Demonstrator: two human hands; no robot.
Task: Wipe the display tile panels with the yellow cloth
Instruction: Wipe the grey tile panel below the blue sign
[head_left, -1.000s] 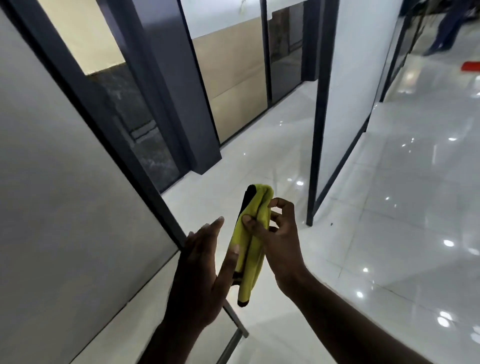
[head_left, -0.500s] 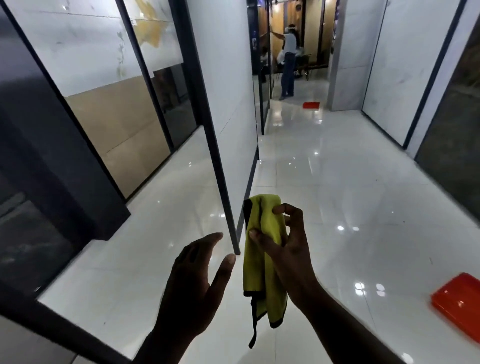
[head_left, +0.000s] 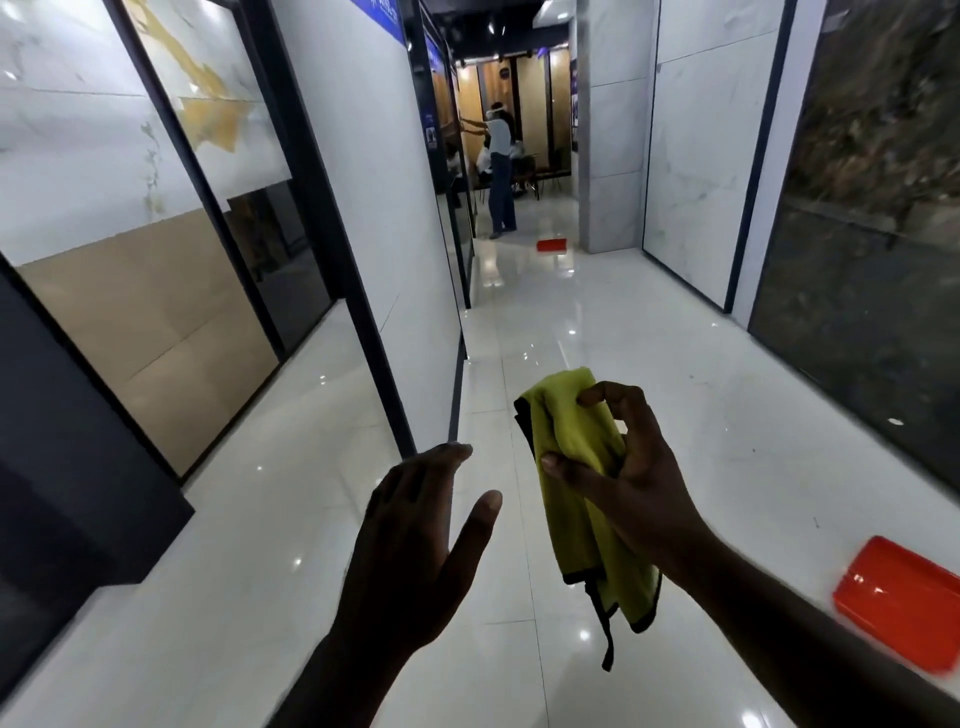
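Observation:
My right hand (head_left: 631, 483) pinches the yellow cloth (head_left: 582, 499) between thumb and fingers at mid-height; the cloth hangs folded, its dark-edged lower corner dangling. My left hand (head_left: 415, 545) is held flat beside it, fingers straight, holding nothing and not touching the cloth. A tall white tile panel (head_left: 379, 197) in a dark frame stands just ahead on the left. Further left are a beige and marble panel (head_left: 130, 291) and a dark panel (head_left: 67, 467).
A glossy white floor (head_left: 597, 338) runs down the aisle. Marble and dark stone panels (head_left: 857, 312) line the right side. A red tray (head_left: 904, 597) lies on the floor at lower right, another red item (head_left: 551, 245) further down. A person (head_left: 501, 176) stands at the far end.
The view has swung from the grey panel to look down the aisle. My left hand has drawn away from the cloth, which now hangs looser from my right hand.

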